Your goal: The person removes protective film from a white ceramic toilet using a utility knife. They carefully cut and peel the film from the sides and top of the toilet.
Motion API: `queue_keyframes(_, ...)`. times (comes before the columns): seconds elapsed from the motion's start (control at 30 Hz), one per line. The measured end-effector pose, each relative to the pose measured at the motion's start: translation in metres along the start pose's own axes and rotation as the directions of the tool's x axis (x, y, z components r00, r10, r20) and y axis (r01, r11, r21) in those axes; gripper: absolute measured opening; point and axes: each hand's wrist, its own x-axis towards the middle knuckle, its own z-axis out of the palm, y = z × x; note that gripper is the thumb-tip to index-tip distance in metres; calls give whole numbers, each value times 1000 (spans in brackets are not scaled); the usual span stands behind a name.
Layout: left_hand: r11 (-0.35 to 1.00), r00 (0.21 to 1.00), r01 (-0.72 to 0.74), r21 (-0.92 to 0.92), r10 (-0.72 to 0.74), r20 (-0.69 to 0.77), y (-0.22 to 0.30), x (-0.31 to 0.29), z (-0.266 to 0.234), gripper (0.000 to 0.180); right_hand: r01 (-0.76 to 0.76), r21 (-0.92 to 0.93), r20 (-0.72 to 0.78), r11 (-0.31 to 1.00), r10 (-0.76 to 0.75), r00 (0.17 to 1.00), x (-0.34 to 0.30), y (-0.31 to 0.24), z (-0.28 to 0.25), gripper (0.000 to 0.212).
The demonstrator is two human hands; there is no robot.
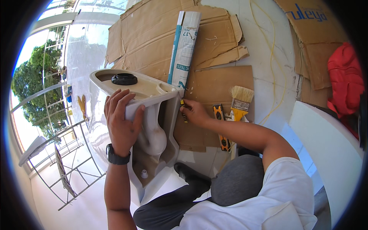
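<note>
A glossy off-white toilet bowl (100, 126) stands tipped in front of me, its hollow underside and curved trap facing my body. A black rubber ring (124, 79) sits on its upper face. My left hand (124, 115) is wrapped over the bowl's edge, thumb apart from the fingers, a black watch on that wrist. At the bowl's right corner, my right hand (194, 113) pinches a slim yellow-and-black tool (183, 110), seemingly a utility knife. Its tip meets the corner, beside the cardboard. A small white plastic fitting (144, 174) shows inside the hollow base.
Flattened cardboard (147, 34) covers the floor, bearing a rolled white-and-teal carton sheet (184, 50). Right of my hand lie a yellow-black spirit level (222, 128) and a wide paintbrush (242, 100). A yellow cord (273, 57), red cloth (346, 76) and metal frame (73, 165) stand farther out.
</note>
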Motion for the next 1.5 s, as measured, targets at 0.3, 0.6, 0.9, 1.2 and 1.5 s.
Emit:
queue_keyframes(0.3, 1000, 1000, -9, -7, 9, 0, 0, 0, 0, 37, -16, -86, 18, 996, 17, 1000, 0, 3, -5, 37)
queue_keyframes(0.6, 1000, 1000, -4, -14, 4, -8, -1, 0, 1, 36, -26, -124, 60, 992, 34, 998, -5, 1, -9, 34)
queue_keyframes(0.9, 998, 999, 37, -43, -38, -27, -3, -2, 3, 40, 77, -199, 12, 977, -76, 997, -6, -6, -13, 36)
queue_keyframes(1.2, 993, 995, 101, -53, -102, -20, -1, -5, 3, 57, -50, -210, 93, 976, 71, 993, -7, -17, -15, 40)
queue_keyframes(1.5, 992, 990, 124, -14, -125, -58, 0, -7, 3, 61, 285, -208, 179, 936, -250, 951, -4, -127, -37, 38)
